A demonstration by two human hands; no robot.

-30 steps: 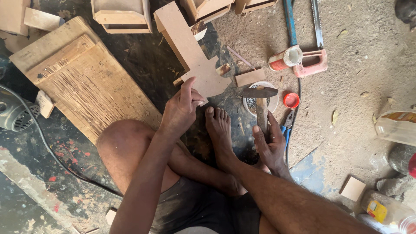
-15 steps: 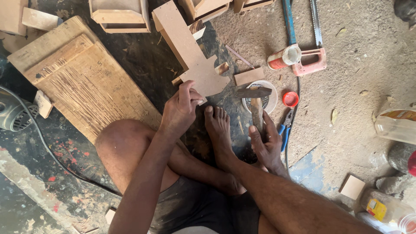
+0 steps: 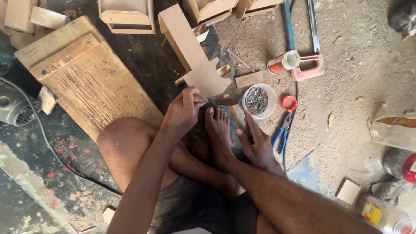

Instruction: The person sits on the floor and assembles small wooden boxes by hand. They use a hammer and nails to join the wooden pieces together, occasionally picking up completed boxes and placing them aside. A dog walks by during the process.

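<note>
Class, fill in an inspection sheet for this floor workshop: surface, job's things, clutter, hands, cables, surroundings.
Surface: dusty, paint-flecked concrete floor.
Job's things: pale notched fibreboard piece; hammer; white tub of nails.
Clutter: red lid, blue-handled pliers, red-handled saw, offcuts.
Hands: left hand pinched at the board's edge; right hand open on the hammer handle.
Cables: dark cord from grey motor.
Surroundings: worn plank, small wooden boxes.

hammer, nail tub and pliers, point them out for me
hammer [image 3: 236,113], head view, on its wooden handle by the right hand
nail tub [image 3: 258,101], head view, on the nails inside
pliers [image 3: 281,134], head view, on a blue grip
</note>
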